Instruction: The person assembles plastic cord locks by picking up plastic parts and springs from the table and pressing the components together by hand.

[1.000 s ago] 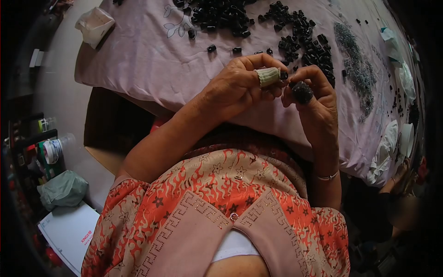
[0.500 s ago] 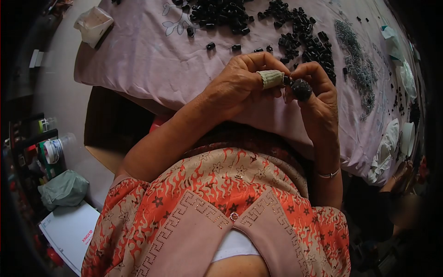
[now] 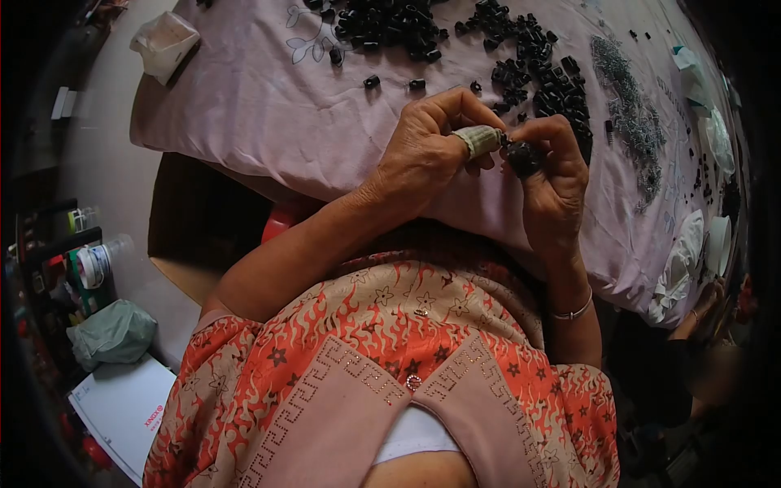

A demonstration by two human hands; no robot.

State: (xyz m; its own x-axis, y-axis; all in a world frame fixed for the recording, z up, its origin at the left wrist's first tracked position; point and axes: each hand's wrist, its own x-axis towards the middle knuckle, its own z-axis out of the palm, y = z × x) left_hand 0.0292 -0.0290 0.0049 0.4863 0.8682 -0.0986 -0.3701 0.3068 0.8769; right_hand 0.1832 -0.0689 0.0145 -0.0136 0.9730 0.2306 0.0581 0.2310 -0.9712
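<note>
Over the near edge of the cloth-covered table (image 3: 268,122), both hands meet at a small black part (image 3: 505,140). My left hand (image 3: 427,146) has a pale wrap (image 3: 478,141) round its thumb, and its fingers are pinched at the part. My right hand (image 3: 555,175) is closed from the other side, with a black covering (image 3: 525,159) on its thumb. The fingertips hide most of the part. Just beyond the hands lie piles of black cylindrical pieces (image 3: 561,89), and a heap of small grey metal pieces (image 3: 630,114) is to the right.
A plastic container (image 3: 165,45) sits at the table's far left corner. An open cardboard box (image 3: 183,276) is below the left edge. White bags (image 3: 679,268) lie at the right edge, near another person's arm (image 3: 708,305). A grey bag (image 3: 114,333) is at lower left.
My right hand has shifted slightly left and its wrist has moved a little lower. My left hand has turned slightly, with the wrapped thumb now more tilted. The small part stays between the fingertips.
</note>
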